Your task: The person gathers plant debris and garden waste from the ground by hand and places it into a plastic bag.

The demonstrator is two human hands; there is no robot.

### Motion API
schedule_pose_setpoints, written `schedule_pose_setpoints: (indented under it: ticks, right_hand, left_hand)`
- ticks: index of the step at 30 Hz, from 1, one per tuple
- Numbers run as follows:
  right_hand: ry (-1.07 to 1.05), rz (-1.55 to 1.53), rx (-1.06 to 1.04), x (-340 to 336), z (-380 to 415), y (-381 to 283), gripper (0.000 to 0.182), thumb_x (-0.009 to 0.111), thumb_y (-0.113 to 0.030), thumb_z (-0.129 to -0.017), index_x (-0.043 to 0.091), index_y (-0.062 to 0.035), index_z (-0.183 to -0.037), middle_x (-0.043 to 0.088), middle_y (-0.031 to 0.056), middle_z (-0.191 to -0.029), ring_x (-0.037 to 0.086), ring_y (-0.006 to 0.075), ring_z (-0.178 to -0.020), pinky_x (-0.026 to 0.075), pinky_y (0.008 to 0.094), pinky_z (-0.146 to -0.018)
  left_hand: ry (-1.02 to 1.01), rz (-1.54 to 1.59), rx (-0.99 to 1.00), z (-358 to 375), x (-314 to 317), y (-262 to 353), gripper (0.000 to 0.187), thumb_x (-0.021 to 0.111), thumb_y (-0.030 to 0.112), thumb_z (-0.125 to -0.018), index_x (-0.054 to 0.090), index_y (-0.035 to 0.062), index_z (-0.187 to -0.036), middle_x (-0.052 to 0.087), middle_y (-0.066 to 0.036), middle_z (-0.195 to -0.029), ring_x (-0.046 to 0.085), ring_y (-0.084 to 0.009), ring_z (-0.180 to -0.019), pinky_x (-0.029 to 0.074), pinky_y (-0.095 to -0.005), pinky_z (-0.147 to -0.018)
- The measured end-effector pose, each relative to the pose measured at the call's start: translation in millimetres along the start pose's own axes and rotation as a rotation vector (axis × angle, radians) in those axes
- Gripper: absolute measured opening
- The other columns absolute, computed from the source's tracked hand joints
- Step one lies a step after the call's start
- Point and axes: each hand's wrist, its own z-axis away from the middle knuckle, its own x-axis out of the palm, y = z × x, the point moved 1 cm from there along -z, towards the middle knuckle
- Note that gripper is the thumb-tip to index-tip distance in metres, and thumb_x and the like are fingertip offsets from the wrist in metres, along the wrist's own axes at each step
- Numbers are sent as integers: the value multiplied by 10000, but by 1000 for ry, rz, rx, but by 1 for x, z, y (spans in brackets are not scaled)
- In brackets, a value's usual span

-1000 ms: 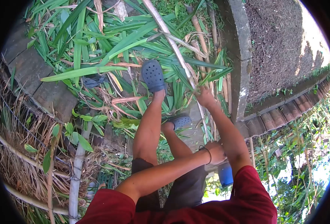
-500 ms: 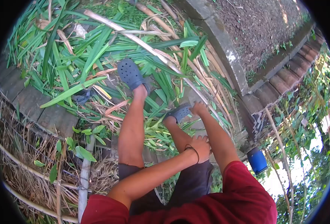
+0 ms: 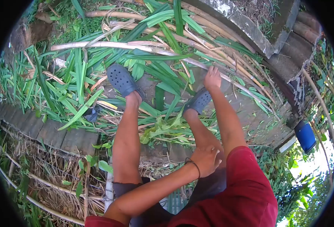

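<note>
My right hand [image 3: 212, 78] reaches down and forward and closes on a long pale stalk [image 3: 110, 44] that lies across the ground among cut green leaves [image 3: 155, 56]. My left hand [image 3: 206, 159], with a dark band on its wrist, rests on my right thigh and holds nothing. Both of my feet wear blue clogs: the left one [image 3: 120, 80] stands on the leaf litter, and the right one [image 3: 199, 101] sits just below my right hand.
More pale stalks [image 3: 227, 32] lie along a concrete curb [image 3: 246, 22] at the top right. A blue barrel [image 3: 305, 135] stands at the right. Weathered planks [image 3: 61, 137] and a low fence of dry grass and poles [image 3: 42, 181] run along the left.
The view has swung, so the curb and blue barrel moved toward the upper right. My right hand stays on the stalk, stretched further forward. My left hand stays on my thigh.
</note>
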Motion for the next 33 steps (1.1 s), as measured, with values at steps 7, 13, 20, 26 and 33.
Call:
schedule_pose_setpoints:
  ticks: [7, 13, 20, 26, 33]
  right_hand:
    - [15, -7, -68, -3, -12, 19, 472, 632, -251, -876, 517, -58, -1292, 512, 189, -1314, 567, 320, -1179, 462, 451, -972]
    - [376, -462, -289, -100, 15, -32, 546, 708, -314, -861, 506, -53, -1295, 456, 217, -1367, 505, 368, -1225, 409, 489, -1020]
    - [726, -341, -563, -193, -62, -120, 707, 688, -324, -881, 366, -97, -1468, 456, 194, -1389, 504, 366, -1230, 413, 492, -1025]
    - [579, 36, -606, -192, -115, -147, 757, 651, -339, -880, 310, -114, -1518, 479, 131, -1407, 527, 324, -1233, 416, 481, -1044]
    - [392, -179, -443, -203, -130, -163, 579, 582, -334, -916, 464, -47, -1405, 632, 189, -1246, 621, 348, -1140, 501, 473, -966]
  left_hand:
    - [-50, 63, -16, -15, -2, 0, 441, 520, 391, -985, 547, 66, -1282, 581, -166, -1242, 592, -359, -1136, 439, -497, -952]
    - [-69, 141, -42, -20, 0, 4, 446, 508, 404, -996, 545, 62, -1281, 585, -173, -1233, 596, -370, -1128, 441, -486, -969]
    - [-48, 206, -61, -30, 0, -8, 441, 518, 387, -990, 527, 50, -1274, 585, -191, -1190, 612, -377, -1070, 466, -465, -937]
    - [7, 375, 146, -24, 0, 4, 461, 568, 241, -940, 429, -3, -1305, 543, -203, -1090, 576, -401, -1019, 477, -462, -873]
    - [9, 457, 145, -20, -23, 13, 472, 570, 198, -932, 409, 14, -1335, 526, -190, -1106, 563, -389, -1062, 480, -459, -888]
